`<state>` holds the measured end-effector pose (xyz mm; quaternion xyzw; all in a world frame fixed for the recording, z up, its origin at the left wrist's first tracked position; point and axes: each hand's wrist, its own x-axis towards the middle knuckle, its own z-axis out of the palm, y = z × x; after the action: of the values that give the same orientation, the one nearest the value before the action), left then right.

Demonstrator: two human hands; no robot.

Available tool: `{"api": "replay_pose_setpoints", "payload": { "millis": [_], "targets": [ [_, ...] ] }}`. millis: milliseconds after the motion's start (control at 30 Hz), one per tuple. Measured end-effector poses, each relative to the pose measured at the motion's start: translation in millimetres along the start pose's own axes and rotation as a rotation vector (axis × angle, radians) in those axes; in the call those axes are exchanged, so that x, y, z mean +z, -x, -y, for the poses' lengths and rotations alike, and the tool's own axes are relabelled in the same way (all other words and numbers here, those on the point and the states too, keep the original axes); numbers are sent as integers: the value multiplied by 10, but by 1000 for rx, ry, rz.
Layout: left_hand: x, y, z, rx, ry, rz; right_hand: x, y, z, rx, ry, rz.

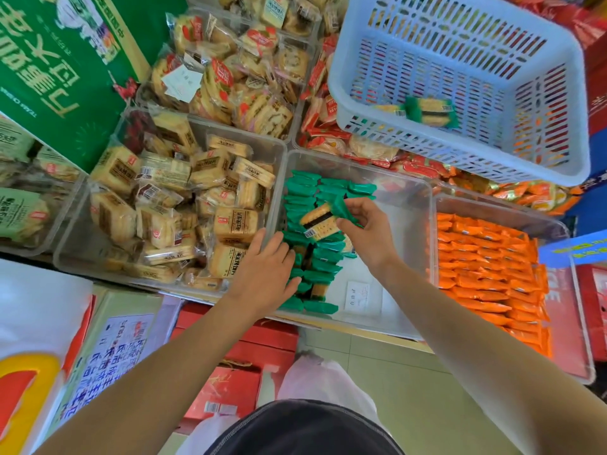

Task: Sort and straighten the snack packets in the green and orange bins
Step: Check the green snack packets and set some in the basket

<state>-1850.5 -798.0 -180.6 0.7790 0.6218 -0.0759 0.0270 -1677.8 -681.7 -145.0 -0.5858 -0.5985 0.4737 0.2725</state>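
So the biggest thing in your view is the pale slotted basket point(542, 77), sitting tilted up top right over the other snacks, with just one green-wrapped packet point(430, 111) lying inside it. On the left there's a clear bin of beige cracker packs point(266, 152), all jumbled, no order at all. Over on the right, the orange bin point(512, 213) looks pretty tidy, with the orange packets point(486, 267) standing on edge in tight rows.

The green bin point(407, 231) is right in the middle, between those two. Only its left side is filled; the rows of green packets point(320, 274) run along that wall, and the right half is bare plastic.

Your left hand point(266, 274) lies flat on the near end of those rows, fingers straight, pressing down and not gripping anything. Your right hand point(364, 228) hovers over the middle of the rows, pinching a green packet point(320, 221) by its crimped end, so it hangs tilted, barcode side up, just above the others.

There's a small white paper slip point(363, 293) on the bin floor, near the front wall.
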Motion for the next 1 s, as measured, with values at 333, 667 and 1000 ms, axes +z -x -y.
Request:
{"api": "replay_pose_setpoints", "payload": {
  "millis": [333,667,1000],
  "targets": [
    [24,-44,16,24,27,-24,-3,-26,-46,-6,-41,-33],
    [73,46,44,42,114,-121,172,-3,-45,-136,61,74],
    [64,102,67,42,114,-110,568,71,-325,-436,576,116]
  ]
}}
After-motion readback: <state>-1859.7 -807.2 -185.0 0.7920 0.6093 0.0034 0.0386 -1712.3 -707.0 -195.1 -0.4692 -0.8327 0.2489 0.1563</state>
